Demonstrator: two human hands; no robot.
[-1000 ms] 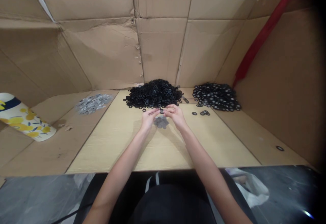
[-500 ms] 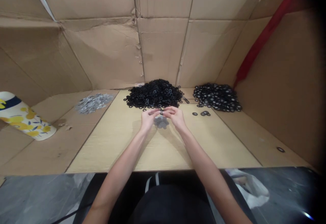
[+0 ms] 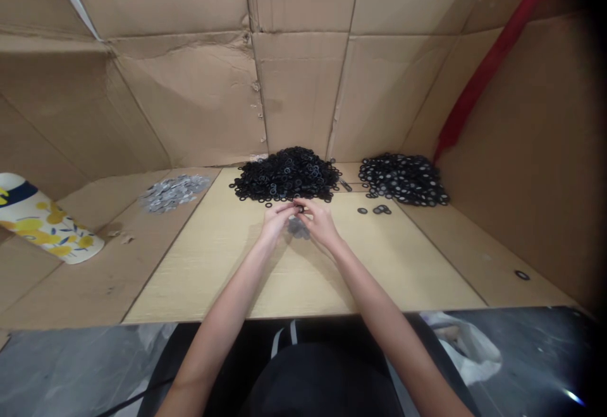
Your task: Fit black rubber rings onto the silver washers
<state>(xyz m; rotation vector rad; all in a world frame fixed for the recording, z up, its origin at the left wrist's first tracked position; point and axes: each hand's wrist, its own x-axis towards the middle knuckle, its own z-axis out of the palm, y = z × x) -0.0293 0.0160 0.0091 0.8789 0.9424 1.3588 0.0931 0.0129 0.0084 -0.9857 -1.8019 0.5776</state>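
Note:
Between the fingertips of my left hand [image 3: 276,220] and my right hand [image 3: 319,220] is a small black ring [image 3: 300,209]; both hands are closed on it. Fingers hide part of the ring, and whether a disc sits inside it I cannot tell. Just below lies a small heap of grey discs [image 3: 298,228] on the board. Behind my hands rises a big pile of black rings [image 3: 288,175]. To the right is a pile of black rings with pale centres [image 3: 403,180], with several similar pieces [image 3: 381,210] lying in front of it.
A pile of silvery discs [image 3: 174,193] lies at the left. Farther left leans a flower-patterned bottle [image 3: 59,227]. One ring piece [image 3: 522,275] rests near the right edge. A small dark tool [image 3: 346,185] lies between the black piles. Cardboard walls [image 3: 303,88] enclose the back and sides.
My right hand has turned and shifted slightly left, its fingers now over the ring. My left hand stays almost in place. The view has shifted slightly.

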